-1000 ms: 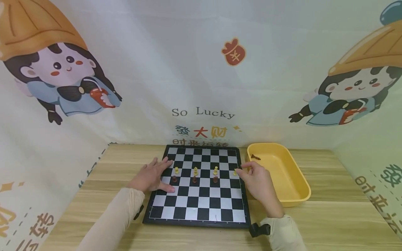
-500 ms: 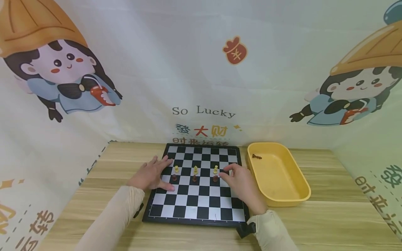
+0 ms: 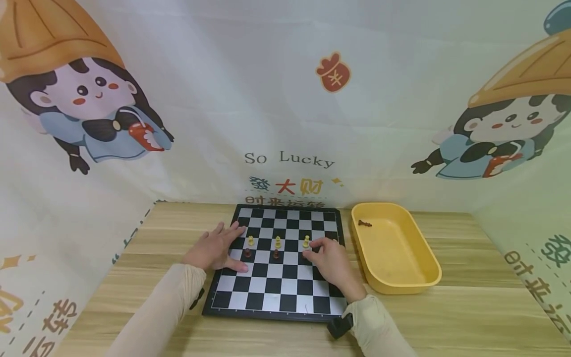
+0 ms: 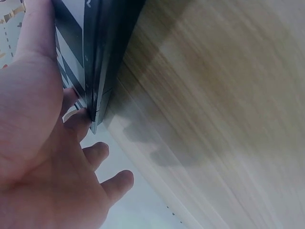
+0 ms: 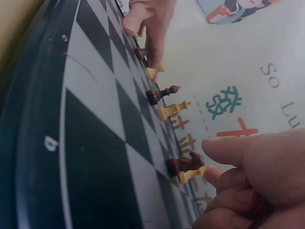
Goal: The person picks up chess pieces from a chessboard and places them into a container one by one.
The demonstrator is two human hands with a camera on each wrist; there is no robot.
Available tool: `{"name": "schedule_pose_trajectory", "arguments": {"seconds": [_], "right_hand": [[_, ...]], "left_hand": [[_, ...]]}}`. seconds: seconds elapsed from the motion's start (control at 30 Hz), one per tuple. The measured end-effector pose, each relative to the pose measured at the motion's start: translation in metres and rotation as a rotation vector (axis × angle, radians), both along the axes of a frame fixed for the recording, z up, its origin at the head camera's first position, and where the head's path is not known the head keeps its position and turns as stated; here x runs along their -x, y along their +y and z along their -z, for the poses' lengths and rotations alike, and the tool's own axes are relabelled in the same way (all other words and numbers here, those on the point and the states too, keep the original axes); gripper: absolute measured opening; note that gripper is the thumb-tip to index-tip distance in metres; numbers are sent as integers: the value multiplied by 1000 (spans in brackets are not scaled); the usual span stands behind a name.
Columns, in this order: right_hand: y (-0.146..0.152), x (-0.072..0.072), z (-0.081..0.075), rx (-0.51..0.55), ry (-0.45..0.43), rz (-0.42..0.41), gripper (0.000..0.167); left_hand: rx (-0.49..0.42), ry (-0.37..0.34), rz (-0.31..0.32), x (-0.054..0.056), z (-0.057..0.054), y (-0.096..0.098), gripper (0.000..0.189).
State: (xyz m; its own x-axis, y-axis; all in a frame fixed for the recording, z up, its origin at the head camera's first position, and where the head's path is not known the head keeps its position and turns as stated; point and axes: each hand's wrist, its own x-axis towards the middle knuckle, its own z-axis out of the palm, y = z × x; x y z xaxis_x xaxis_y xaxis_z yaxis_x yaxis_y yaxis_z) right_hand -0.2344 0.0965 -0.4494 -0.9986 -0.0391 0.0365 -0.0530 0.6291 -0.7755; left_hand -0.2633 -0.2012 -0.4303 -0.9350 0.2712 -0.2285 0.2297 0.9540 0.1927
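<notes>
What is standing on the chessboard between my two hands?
The head view shows three yellow pieces and two brown pieces; the right wrist view shows a third brown piece close to the right hand.

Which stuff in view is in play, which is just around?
Likely in play:
chessboard, with the left hand on its left side
three yellow pieces and three dark pieces on the board
right hand, at the rightmost pair
yellow bin, with another dark piece in it

Just around:
patterned backdrop
wooden table
dark wrist straps
</notes>
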Motion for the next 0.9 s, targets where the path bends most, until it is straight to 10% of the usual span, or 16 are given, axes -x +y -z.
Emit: {"name": "schedule_pose_trajectory", "arguments": {"seconds": [0.9], "right_hand": [[-3,12,13,-13,-45,-26,17]], "left_hand": [[-19,-1,-18,1,3,-1,122]]}}
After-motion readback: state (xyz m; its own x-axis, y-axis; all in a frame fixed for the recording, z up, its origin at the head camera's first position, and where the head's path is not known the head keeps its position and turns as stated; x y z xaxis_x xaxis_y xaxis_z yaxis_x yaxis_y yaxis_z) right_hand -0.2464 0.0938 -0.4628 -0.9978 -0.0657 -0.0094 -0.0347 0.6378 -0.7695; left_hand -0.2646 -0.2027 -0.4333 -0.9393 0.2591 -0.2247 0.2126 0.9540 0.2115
